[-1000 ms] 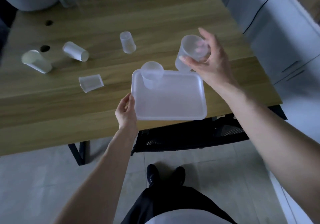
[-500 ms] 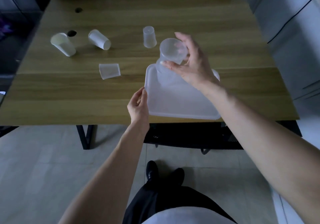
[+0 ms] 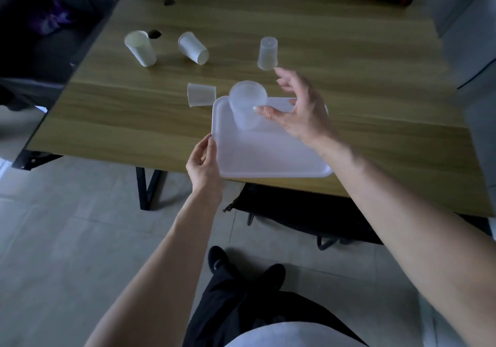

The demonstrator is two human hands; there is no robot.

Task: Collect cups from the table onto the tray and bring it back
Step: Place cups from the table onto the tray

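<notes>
Lying tipped beside the tray [image 3: 268, 156]: clear cup [image 3: 201, 94], two white cups [image 3: 193, 48].

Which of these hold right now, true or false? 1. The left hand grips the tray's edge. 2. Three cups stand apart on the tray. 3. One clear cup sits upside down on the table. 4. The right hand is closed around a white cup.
1. True: the left hand holds the tray by its left edge.
2. False: only one stack of clear cups stands on it.
3. True: the upside-down cup stands beyond the tray.
4. False: the right hand is open beside the stack, its thumb at the stack's side.
</notes>
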